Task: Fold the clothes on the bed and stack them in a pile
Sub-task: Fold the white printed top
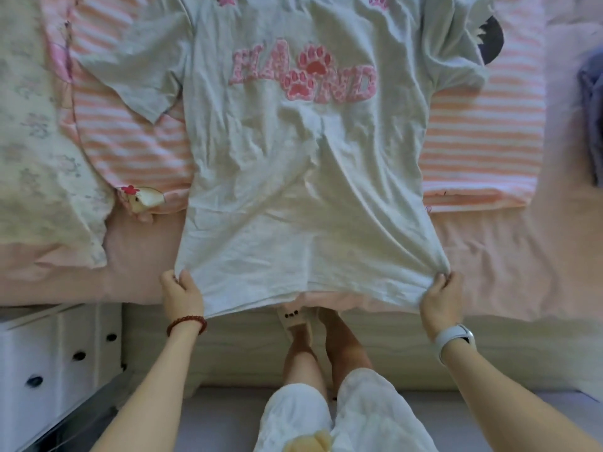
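Fingers of both hands are curled into the hem of a pale T-shirt (293,177), one hand at each bottom corner. At about 7 o'clock in the view, the left hand (181,293) pinches the left corner, thumb on top of the cloth, a red bead bracelet (186,324) on its wrist. At about 5 o'clock, the right hand (440,296) grips the right corner, where the fabric bunches into tight creases; a white watch (455,337) sits on that wrist.

T-shirt lies front up and spread over the bed (489,256), collar toward 12 o'clock and hem at the near edge, slightly overhanging it. Pink lettering with paw prints crosses the chest just above the centre. Both short sleeves are spread out, toward 10 and 2 o'clock. Body cloth is wrinkled, with folds running from the centre down to the held corners.

Under it lies a pink-and-white striped cover (473,141), over a plain pink sheet. A pale floral cloth (39,141) lies at 9 o'clock. A bluish garment (592,125) shows at 3 o'clock, cut by the frame edge. White drawers (55,353) stand at 8 o'clock beside the bed. At 6 o'clock are the person's legs in light shorts.
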